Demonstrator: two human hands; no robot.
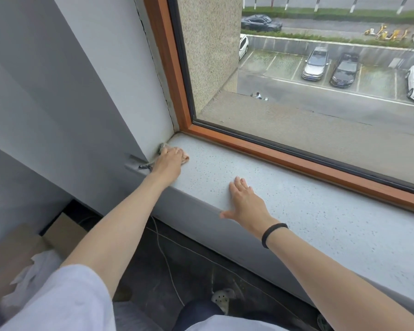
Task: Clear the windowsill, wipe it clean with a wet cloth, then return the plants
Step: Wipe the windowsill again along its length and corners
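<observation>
The windowsill (320, 218) is a speckled pale grey slab running below the window. No plants are in view. My left hand (169, 161) reaches to the sill's far left corner and presses a cloth (185, 158) onto it; the cloth shows as a pinkish edge past the fingers and a grey patterned part (145, 166) hanging off the sill's left end. My right hand (245, 201) lies flat on the sill near its front edge, fingers straight and together, holding nothing. A black band circles that wrist.
An orange-brown window frame (285, 155) borders the sill's back edge. The white wall reveal (120, 91) closes the left end. On the floor at left stand a cardboard box (14, 249) with white plastic in it. A thin cable (167, 263) trails over the dark floor.
</observation>
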